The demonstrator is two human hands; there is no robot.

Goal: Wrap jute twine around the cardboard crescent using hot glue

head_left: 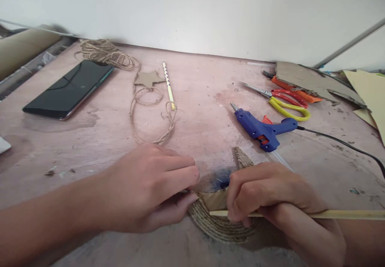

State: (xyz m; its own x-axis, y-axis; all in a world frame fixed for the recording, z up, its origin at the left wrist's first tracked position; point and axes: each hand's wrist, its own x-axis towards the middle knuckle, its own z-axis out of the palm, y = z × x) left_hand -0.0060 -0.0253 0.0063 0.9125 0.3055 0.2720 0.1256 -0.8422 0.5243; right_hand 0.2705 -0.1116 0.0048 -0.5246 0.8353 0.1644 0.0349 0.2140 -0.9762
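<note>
My left hand (153,187) closes to a narrow pinch at the rim of a curved, twine-wrapped piece (224,233), low in the view at 6 o'clock; whether a strand sits between the fingertips, I cannot tell. My right hand (270,187) grips a pale pointed stick (345,214) and bends over the piece's other side, the stick's tip aimed toward 9 o'clock across the coiled rows. Brown backing (214,199) shows bare between my hands, which I take to mean the covering is partway along, with a row being settled against its neighbour. As I judge it, this spot calls for a steady left pinch and a light nudge from the tip, since a hard push could lift the rows.

Loose twine (167,135) loops on the pink-toned tabletop (204,98) beyond my left hand, linked to a tangled bundle (100,52) at 11 o'clock. The blue glue gun (254,124) lies on its side at 1 o'clock, nozzle toward 11, with scissors (258,90) just beyond it. A cardboard star (147,79) and patterned pencil (167,83) lie at 11, a dark phone (70,88) at 10.
</note>
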